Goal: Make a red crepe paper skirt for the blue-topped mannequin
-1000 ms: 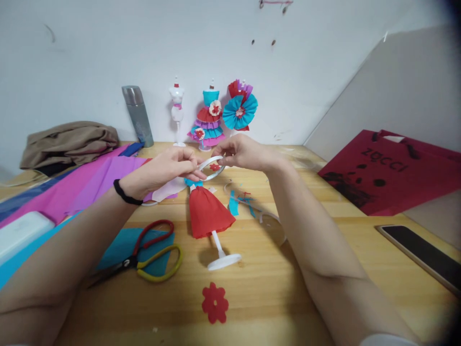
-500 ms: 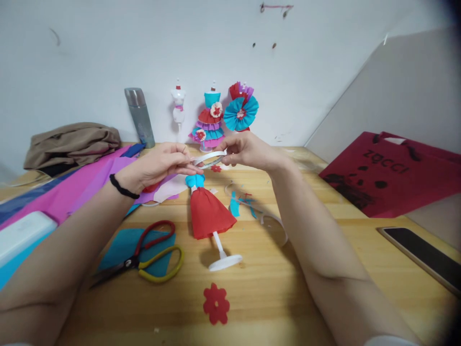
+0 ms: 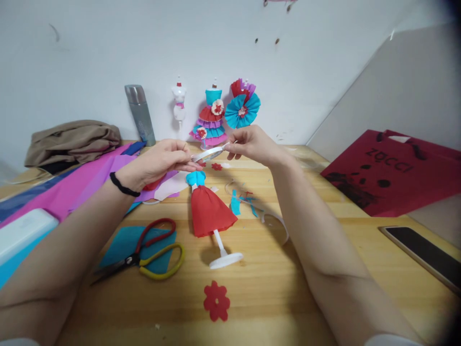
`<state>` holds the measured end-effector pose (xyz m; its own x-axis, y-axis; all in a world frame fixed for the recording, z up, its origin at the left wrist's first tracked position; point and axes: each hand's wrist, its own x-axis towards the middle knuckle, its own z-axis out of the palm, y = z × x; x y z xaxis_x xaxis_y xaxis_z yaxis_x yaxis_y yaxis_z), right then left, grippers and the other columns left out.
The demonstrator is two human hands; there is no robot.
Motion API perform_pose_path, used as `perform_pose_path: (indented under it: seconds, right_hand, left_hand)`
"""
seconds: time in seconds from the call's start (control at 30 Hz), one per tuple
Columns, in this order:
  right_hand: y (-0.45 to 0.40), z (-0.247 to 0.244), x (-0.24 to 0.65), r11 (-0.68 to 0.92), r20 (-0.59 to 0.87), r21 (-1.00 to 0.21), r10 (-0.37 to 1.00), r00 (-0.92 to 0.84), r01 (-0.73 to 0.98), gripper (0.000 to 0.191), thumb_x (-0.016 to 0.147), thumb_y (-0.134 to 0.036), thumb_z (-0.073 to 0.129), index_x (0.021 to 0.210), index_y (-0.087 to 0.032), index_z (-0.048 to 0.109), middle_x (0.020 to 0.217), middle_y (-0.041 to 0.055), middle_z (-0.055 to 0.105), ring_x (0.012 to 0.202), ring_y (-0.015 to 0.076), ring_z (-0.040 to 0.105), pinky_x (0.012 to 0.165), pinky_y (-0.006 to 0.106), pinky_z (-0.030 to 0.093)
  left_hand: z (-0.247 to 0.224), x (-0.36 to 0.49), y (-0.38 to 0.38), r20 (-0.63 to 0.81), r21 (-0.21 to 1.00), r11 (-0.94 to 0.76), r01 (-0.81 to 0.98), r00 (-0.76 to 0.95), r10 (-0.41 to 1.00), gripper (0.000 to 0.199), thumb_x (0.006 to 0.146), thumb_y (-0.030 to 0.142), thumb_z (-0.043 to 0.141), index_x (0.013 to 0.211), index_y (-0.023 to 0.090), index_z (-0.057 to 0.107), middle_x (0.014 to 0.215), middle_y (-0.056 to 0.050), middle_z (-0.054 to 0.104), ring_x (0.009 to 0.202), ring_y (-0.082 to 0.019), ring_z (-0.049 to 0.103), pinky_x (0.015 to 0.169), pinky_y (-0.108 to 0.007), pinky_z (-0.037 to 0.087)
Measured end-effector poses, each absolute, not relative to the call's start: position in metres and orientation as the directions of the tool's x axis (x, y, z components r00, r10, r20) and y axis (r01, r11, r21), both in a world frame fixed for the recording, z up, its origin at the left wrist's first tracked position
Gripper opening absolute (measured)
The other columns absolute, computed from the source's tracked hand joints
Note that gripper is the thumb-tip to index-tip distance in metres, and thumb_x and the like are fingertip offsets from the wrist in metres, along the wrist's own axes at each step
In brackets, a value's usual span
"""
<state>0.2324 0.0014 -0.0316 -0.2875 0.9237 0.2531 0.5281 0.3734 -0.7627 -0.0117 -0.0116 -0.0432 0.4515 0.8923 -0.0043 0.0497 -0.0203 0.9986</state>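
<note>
A thin white ring sits tilted just above the frame's centre. The left hand grips its left end, fingers nearly closed; the right hand pinches its right end. Below is a red skirt.

The left hand and right hand hold a tape roll between them — above the worktop. Nearer the front edge come a doll stand dressed in blue and red, then a paper flower; scissors lie left, on blue paper. A bottle stands at the back edge — a phone lies near the right.
</note>
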Motion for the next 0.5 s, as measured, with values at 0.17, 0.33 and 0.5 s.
perform_pose_path:
  seconds: [0.17, 0.33, 0.5]
  right_hand:
    - [0.014, -0.040, 0.242, 0.308, 0.241, -0.755, 0.951, -0.191, 0.579, 0.022, 0.082, -0.017, 0.069, 0.064, -0.017, 0.058, 0.059, 0.0008, 0.063, 0.064, 0.0154, 0.069, 0.057, 0.024, 0.048]
    - [0.020, -0.043, 0.250, 0.248, 0.124, -0.679, 0.966, -0.225, 0.691, 0.017, 0.082, -0.013, 0.063, 0.065, -0.013, 0.062, 0.060, 0.0008, 0.064, 0.061, 0.0130, 0.067, 0.060, 0.025, 0.047]
    - [-0.014, -0.037, 0.207, 0.572, -0.028, -0.574, 0.702, -0.712, 0.586, 0.007, 0.082, -0.015, 0.064, 0.081, -0.011, 0.070, 0.072, 0.0005, 0.069, 0.065, 0.0101, 0.061, 0.062, 0.022, 0.044]
  left_hand:
    - [-0.041, -0.014, -0.012, 0.011, 0.997, -0.045, 0.064, 0.457, 0.890, 0.014, 0.079, 0.013, 0.068, 0.070, 0.015, 0.058, 0.079, -0.009, 0.076, 0.088, -0.020, 0.077, 0.082, -0.028, 0.060]
    - [-0.033, -0.019, -0.012, 0.025, 0.996, -0.055, 0.065, 0.394, 0.919, 0.018, 0.077, 0.014, 0.073, 0.069, 0.015, 0.056, 0.073, -0.005, 0.073, 0.082, -0.021, 0.077, 0.082, -0.030, 0.060]
    - [-0.031, -0.022, -0.012, 0.112, 0.984, -0.153, 0.091, 0.355, 0.928, 0.020, 0.076, 0.017, 0.075, 0.067, 0.015, 0.057, 0.072, -0.005, 0.071, 0.084, -0.021, 0.076, 0.080, -0.028, 0.059]
